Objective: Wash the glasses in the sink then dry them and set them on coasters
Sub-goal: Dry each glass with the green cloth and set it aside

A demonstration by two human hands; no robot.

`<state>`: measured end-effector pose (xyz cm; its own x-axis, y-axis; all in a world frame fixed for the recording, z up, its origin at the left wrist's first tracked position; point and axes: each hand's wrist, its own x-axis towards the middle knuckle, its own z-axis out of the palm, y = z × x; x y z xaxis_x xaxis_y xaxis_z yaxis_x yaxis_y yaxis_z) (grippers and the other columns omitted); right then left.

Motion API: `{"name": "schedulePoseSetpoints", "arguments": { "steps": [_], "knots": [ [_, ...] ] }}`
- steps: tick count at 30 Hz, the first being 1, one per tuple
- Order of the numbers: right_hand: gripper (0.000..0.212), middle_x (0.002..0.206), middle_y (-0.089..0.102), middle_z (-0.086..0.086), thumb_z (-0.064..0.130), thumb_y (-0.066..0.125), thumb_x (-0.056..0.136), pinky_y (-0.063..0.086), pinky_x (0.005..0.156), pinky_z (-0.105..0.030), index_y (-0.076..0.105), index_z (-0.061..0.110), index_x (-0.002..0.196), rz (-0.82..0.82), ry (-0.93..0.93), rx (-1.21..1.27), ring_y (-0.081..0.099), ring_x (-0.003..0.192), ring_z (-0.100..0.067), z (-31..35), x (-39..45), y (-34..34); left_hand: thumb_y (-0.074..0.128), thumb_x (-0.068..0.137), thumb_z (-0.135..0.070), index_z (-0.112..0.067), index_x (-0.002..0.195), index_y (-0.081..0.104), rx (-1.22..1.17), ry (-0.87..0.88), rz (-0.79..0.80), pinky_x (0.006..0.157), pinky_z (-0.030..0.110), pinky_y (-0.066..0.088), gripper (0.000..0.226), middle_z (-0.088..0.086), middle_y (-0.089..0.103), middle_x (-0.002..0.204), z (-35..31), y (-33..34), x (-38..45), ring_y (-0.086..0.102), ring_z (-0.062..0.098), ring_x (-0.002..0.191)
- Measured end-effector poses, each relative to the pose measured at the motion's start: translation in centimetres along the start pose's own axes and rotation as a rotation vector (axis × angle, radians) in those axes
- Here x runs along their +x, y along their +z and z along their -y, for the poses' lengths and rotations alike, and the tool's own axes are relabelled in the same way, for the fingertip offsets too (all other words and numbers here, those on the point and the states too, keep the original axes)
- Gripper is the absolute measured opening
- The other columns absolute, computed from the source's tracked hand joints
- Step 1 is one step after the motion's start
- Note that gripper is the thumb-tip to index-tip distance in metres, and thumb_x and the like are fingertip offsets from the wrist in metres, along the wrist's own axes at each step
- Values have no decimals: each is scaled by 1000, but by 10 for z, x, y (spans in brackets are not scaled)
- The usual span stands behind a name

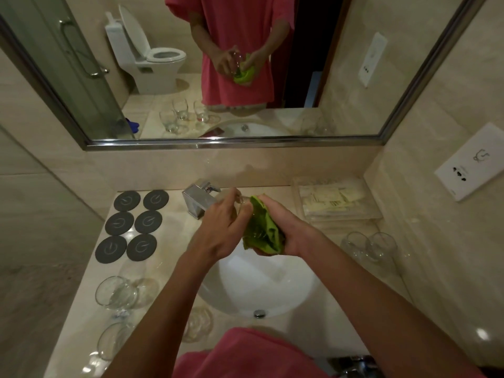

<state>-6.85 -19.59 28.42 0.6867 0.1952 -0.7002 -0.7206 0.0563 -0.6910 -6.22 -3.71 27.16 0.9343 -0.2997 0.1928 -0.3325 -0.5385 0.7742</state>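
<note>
here the glass (243,205) sits between left hand (221,226) grip and cloth (262,230).

no readable text; coasters (127,200) bear a power-style symbol

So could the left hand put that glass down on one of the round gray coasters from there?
Probably yes. The left hand holds the glass over the sink, and the six coasters lie bare on the counter just to its left. Nothing stands between them. The right hand has the green cloth against the glass.
</note>
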Motion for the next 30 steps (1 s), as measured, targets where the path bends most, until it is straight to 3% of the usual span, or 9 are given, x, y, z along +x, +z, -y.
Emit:
{"name": "schedulePoseSetpoints", "arguments": {
  "steps": [4,8,10,13,16,21,25,28,30],
  "knots": [
    [54,91,75,-6,62,38,99,59,76,-36,72,19,103,9,-50,-82,70,89,-25,0,1,-2,25,90,-67,-20,100,47,26,33,18,62,36,53,53,6,61,89,-1,-4,2,61,21,77],
    [63,105,74,-3,78,38,84,54,99,-51,71,31,108,-219,-288,-221,70,102,-23,-13,16,10,32,90,-60,-20,90,49,-2,-49,-48,55,31,45,44,5,60,75,-5,-3,1,57,16,64],
    [53,98,73,2,80,45,80,57,91,-49,66,38,104,-360,-470,-220,70,94,-20,-25,19,18,34,88,-57,-22,87,51,-54,-189,-89,57,31,42,39,2,60,74,-7,-1,1,55,16,64],
    [22,95,69,6,58,59,92,57,79,-33,53,45,108,-420,-785,-141,67,86,-9,-39,14,35,33,92,-51,-18,91,57,-359,-486,-118,48,32,41,40,9,60,76,-13,-1,3,51,21,55],
    [44,114,65,6,61,63,85,56,81,-28,42,52,123,-433,-967,-139,66,100,-11,-44,15,45,30,98,-47,-9,80,53,-667,-729,-61,40,21,29,47,11,53,61,-17,-8,7,36,15,39],
    [73,135,54,-1,72,61,84,54,94,-33,34,39,144,-449,-1062,-190,60,117,-16,-55,21,37,35,93,-53,-14,70,43,-958,-970,127,35,11,17,46,7,47,52,-11,-16,3,25,11,33],
    [65,130,58,-7,66,52,93,54,92,-40,37,30,145,-395,-1149,-240,62,113,-23,-62,26,23,33,93,-54,-11,76,45,-950,-982,279,34,9,18,48,17,56,61,-6,-19,-1,23,11,32],
    [43,117,65,1,60,55,89,54,87,-40,55,39,126,-334,-954,-42,64,104,-20,-53,18,29,34,92,-57,-9,82,47,-757,-919,293,37,13,20,50,19,58,66,-10,-24,1,25,14,36],
    [44,112,69,-5,56,53,88,53,88,-42,63,27,119,-235,-726,72,65,101,-19,-43,14,27,35,95,-57,-9,82,49,-609,-831,298,40,16,22,51,16,54,68,-14,-28,3,27,13,40]
  ]
}}
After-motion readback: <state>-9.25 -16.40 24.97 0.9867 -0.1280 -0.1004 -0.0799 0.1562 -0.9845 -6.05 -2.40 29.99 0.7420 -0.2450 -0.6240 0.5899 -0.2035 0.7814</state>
